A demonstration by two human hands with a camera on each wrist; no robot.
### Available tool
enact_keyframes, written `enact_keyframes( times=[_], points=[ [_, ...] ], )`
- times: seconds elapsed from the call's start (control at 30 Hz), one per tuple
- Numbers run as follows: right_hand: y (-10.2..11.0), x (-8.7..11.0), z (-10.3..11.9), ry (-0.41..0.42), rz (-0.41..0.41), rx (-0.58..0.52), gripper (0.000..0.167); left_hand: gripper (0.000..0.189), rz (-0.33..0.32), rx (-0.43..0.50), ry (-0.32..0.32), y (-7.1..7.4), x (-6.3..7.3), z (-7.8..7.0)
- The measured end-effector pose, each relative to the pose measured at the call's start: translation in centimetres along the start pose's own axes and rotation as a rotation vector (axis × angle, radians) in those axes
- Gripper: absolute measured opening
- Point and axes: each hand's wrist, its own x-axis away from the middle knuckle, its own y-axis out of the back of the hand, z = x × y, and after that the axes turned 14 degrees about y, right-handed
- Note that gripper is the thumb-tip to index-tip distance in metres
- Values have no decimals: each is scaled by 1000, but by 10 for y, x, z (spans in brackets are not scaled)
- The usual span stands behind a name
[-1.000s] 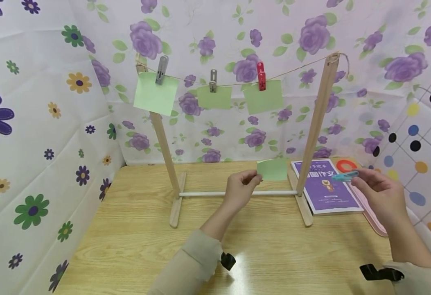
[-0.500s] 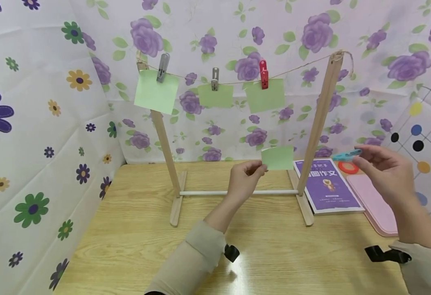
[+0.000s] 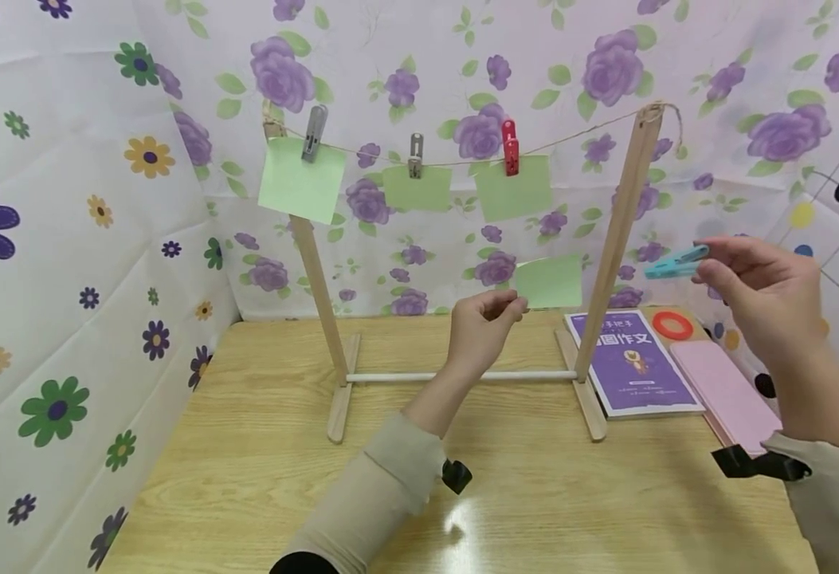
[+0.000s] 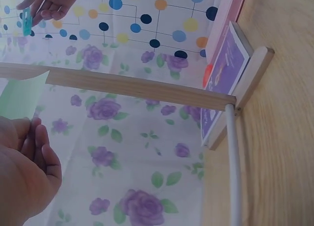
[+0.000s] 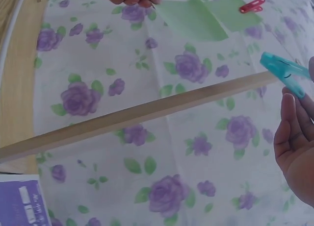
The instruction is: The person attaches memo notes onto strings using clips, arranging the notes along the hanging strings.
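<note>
My left hand (image 3: 482, 327) pinches a light green paper sheet (image 3: 550, 282) by its lower left corner, in front of the rack below the string. Out to the right of the rack, my right hand (image 3: 770, 295) holds a turquoise clothespin (image 3: 677, 262) between thumb and fingers, its tip pointing left. A twine string (image 3: 577, 134) runs between two wooden posts. Three green sheets hang on it: one under a grey clothespin (image 3: 315, 134) at the left, one under a smaller grey clothespin (image 3: 415, 156), one under a red clothespin (image 3: 510, 148).
The right wooden post (image 3: 618, 239) stands between my two hands. A white rod (image 3: 390, 377) joins the rack's feet. Behind the right foot lie a purple book (image 3: 637, 367), a pink case (image 3: 723, 391) and an orange-red ring (image 3: 672, 324). Flowered cloth hangs behind.
Both hands have risen. My left hand has carried the green sheet up and a little right; my right hand has lifted the turquoise clothespin from over the book to beside the post.
</note>
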Motion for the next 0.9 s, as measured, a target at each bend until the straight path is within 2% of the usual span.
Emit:
enact_keyframes(
  times=[0.3, 0.57, 0.7, 0.9],
  points=[
    [-14, -37, 14, 124, 28, -71, 23, 24, 14, 34, -64, -4, -1, -22],
    [-21, -68, 26, 238, 84, 13, 28, 16, -11, 133, -117, -18, -3, -48],
    [-25, -86, 34, 288, 139, 103, 30, 18, 10, 204, -105, -23, -5, -62],
    [-34, -116, 46, 378, 246, 414, 34, 18, 53, 282, -100, -30, -8, -75]
  ],
)
